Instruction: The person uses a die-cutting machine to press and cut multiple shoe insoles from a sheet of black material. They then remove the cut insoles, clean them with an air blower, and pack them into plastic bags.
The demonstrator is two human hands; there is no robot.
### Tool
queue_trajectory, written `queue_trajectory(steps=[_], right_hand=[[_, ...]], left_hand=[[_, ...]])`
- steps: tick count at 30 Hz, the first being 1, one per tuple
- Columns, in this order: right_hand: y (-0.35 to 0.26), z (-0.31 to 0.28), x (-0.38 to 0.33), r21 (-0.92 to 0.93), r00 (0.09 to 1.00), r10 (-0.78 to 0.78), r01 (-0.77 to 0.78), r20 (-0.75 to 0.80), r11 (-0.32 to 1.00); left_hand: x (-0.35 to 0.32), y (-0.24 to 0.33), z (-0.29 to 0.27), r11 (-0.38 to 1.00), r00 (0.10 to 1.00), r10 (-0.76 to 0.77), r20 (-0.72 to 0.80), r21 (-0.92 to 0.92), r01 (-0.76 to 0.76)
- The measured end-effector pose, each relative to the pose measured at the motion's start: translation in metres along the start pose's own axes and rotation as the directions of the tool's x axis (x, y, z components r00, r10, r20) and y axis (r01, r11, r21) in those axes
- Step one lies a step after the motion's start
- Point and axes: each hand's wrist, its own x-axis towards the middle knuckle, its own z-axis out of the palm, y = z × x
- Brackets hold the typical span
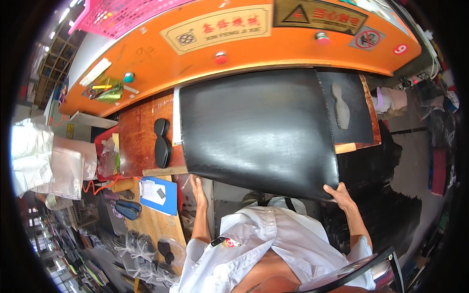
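Observation:
A large, smooth black sheet (254, 127), like leather or rubber, lies over the brown work board with its near edge overhanging toward me. My left hand (199, 194) grips its near left corner, fingers closed on the edge. At the near right corner my right hand (339, 195) pinches the sheet, the thumb on top. Left of the sheet, black sole-shaped pieces (162, 143) lie on the board (137, 129). A grey sole-shaped piece (341, 106) rests to the right, on another black sheet (358, 97).
An orange machine front (195, 66) with red buttons and a green one spans the far side. Beyond it sits a pink basket (117, 17). At left are a blue clipboard (159, 195), a wooden side table (156, 224) and wrapped bundles (137, 249). Black material (376, 210) covers the lower right.

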Motion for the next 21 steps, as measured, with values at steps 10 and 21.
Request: queue_trajectory(steps=[10, 21], right_hand=[[-0.124, 0.044, 0.019, -0.001, 0.887, -0.446, 0.449, -0.122, 0.894], [-0.160, 0.057, 0.143, -0.411, 0.695, -0.567, 0.405, -0.443, 0.817]], left_hand=[[0.079, 0.160, -0.002, 0.828, 0.910, 0.403, 0.097, 0.385, -0.408], [0.119, 0.094, 0.009, 0.761, 0.911, 0.412, -0.014, 0.555, -0.336]])
